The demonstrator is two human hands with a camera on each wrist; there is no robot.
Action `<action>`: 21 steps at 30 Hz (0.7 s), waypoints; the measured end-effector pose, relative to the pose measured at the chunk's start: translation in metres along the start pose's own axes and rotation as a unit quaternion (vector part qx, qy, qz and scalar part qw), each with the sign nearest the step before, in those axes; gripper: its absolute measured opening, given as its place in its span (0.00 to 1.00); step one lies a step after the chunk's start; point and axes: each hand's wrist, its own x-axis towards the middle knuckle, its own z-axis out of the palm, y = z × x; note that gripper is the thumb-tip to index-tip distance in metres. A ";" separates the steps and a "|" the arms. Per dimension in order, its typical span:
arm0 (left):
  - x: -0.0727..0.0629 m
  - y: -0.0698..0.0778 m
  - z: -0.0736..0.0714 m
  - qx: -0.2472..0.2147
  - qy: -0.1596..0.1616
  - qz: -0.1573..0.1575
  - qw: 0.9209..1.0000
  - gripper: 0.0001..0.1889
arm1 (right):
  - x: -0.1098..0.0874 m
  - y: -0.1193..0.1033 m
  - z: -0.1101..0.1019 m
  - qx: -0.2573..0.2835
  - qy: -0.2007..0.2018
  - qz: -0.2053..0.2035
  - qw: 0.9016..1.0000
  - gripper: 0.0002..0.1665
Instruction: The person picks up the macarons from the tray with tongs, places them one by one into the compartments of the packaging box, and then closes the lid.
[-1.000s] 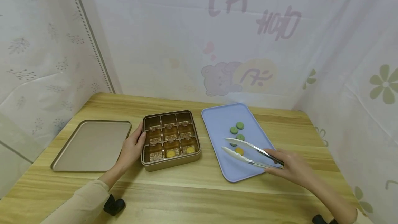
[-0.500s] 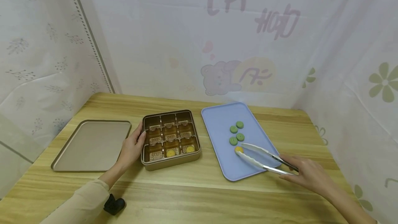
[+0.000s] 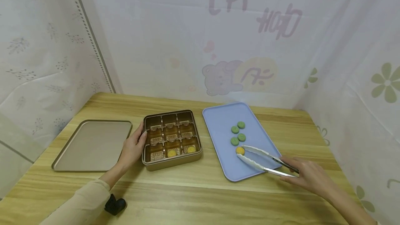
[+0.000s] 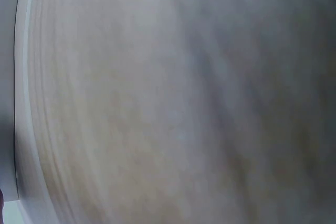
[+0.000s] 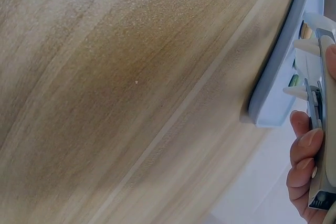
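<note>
My right hand (image 3: 309, 176) holds a pair of silver food tongs (image 3: 272, 171) with pale scalloped tips, reaching over a light blue tray (image 3: 218, 121). The tong tips stand either side of a small round yellow cookie (image 3: 240, 150) on the tray. In the right wrist view curled fingers (image 5: 306, 145) grip the tongs (image 5: 326, 124). My left hand (image 3: 131, 148) rests with straight fingers against the left side of a bronze square tin (image 3: 173, 163) with a divided brown insert. Yellow cookies lie in its front middle and front right compartments. The left wrist view shows only blurred surfaces.
Several round green cookies (image 3: 235, 130) lie on the tray behind the yellow one. A flat bronze lid (image 3: 92, 147) is on the wooden table (image 3: 175, 197), left of the tin. A small black object (image 3: 114, 205) sits by my left sleeve. Patterned white cloth (image 3: 156, 44) hangs behind.
My right hand drew the tongs back rightward and toward me, bringing the tips from near the green cookies to either side of the yellow one. The left hand and tin stayed put.
</note>
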 end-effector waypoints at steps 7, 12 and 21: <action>0.001 0.000 0.000 -0.002 -0.002 -0.005 1.000 0.28 | 0.000 0.000 0.001 -0.003 0.003 0.001 1.000 0.35; 0.001 -0.001 0.000 0.000 -0.001 -0.006 1.000 0.28 | 0.001 -0.001 0.000 -0.004 0.003 -0.002 1.000 0.34; 0.001 -0.002 0.000 0.002 -0.001 -0.010 1.000 0.28 | 0.000 -0.001 0.001 -0.009 0.017 -0.012 1.000 0.33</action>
